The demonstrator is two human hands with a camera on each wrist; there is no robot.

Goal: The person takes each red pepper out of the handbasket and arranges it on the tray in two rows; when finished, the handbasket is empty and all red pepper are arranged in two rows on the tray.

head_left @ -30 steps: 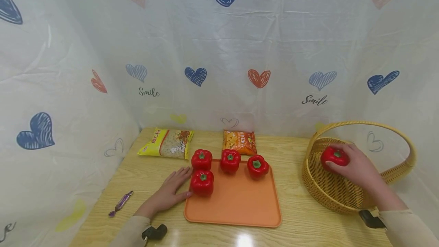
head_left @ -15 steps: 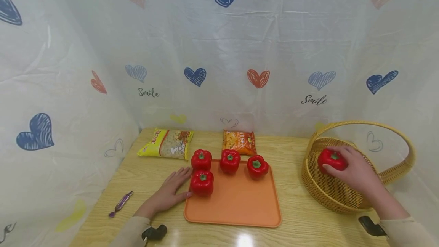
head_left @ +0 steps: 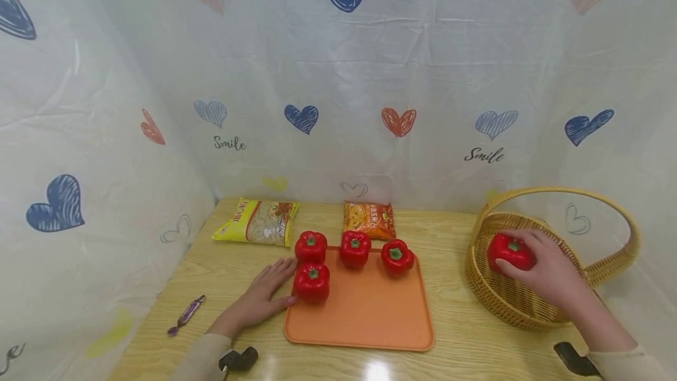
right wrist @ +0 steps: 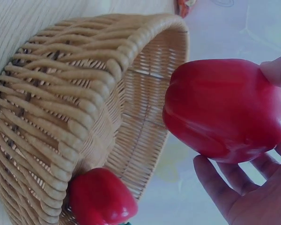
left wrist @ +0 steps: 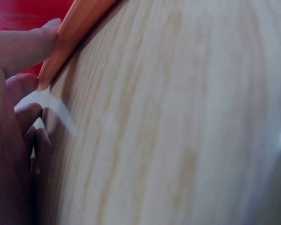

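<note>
My right hand [head_left: 552,269] grips a red bell pepper [head_left: 502,253] over the wicker basket [head_left: 486,293] at the right. In the right wrist view, thumb and fingers hold that pepper above the basket's rim, while a second red bell pepper [right wrist: 100,199] lies inside. The hand hides this second one in the head view. My left hand [head_left: 261,296] rests on the table, its fingers spread. Its thumb touches the left edge of the orange tray [head_left: 370,316]. Beside it, a red bell pepper [head_left: 312,284] sits on the tray.
Other red bell peppers stand along the tray's back edge: one at the left [head_left: 310,247], one mid-way [head_left: 355,250], one at the right [head_left: 397,258]. Behind lie a yellow food bag [head_left: 259,222] and an orange packet [head_left: 369,220]. A purple wrapped candy [head_left: 187,314] lies far left.
My right hand has shifted slightly left over the basket with the bell pepper still in its grip. The left hand and the tray have stayed put.
</note>
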